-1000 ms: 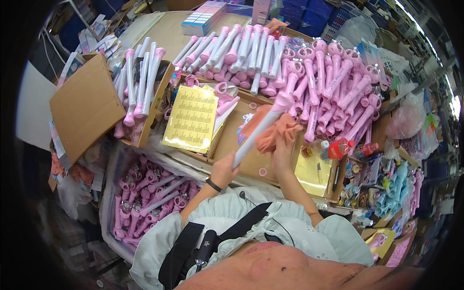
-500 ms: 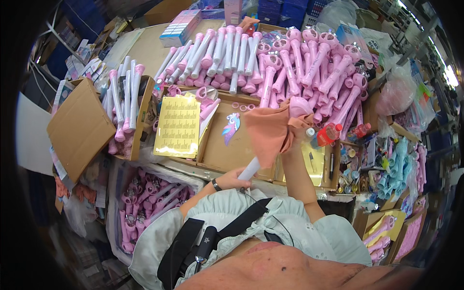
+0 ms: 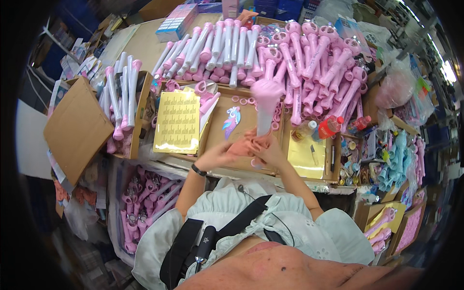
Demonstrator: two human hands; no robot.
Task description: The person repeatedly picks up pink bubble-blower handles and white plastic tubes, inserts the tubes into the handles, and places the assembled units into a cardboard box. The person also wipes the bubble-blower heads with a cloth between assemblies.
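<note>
In front of me stands a toy wand (image 3: 266, 113) with a white tube and a pink head at its top, the head smeared by motion. An orange-brown cloth (image 3: 239, 148) is bunched around the tube's lower part. My right hand (image 3: 271, 153) is closed round the cloth and the wand. My left hand (image 3: 216, 157), with a dark band at the wrist, grips the cloth's left side; its fingertips are partly hidden. Left of the wand, a blue and purple unicorn-shaped piece (image 3: 232, 122) lies in the cardboard tray (image 3: 215, 140).
Behind the tray lie piled white-tube wands (image 3: 217, 46) and pink wands (image 3: 314, 67). Yellow label sheets (image 3: 177, 121) rest at the left. Bottles with red caps (image 3: 330, 126) stand at the right. A bin of pink parts (image 3: 145, 203) sits below left.
The cloth has moved down from the wand's pink head to the lower tube. The wand now stands upright, head away from me. My right hand has come down, and my left has shifted up and left.
</note>
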